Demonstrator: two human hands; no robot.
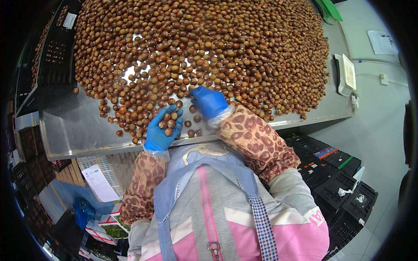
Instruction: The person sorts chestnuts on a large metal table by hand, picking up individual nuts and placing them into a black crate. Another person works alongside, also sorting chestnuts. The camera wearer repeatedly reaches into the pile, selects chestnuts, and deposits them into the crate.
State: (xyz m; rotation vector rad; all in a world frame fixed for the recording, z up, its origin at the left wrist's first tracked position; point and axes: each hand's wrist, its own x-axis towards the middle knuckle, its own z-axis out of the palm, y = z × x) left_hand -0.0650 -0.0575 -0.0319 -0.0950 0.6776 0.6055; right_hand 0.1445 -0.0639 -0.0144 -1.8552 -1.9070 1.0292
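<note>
A wide spread of brown chestnuts [261, 55] covers most of the metal table [81, 130]. My left hand [162, 130], in a blue glove, is palm up near the table's front edge. Several chestnuts [168, 123] rest in its palm and curled fingers. My right hand [209, 101], also blue-gloved, reaches palm down to the near side of the spread. Its fingertips bend down among the nuts, and what they may hold is hidden. A few loose chestnuts [191, 133] lie on the metal between both hands.
A black plastic crate [58, 55] stands at the table's left end. To the right are a kitchen-type scale [346, 73] and a green plastic item [329, 11]. Black crates [336, 186] are stacked below right. Papers [99, 182] and boxes of greens [112, 231] lie below left.
</note>
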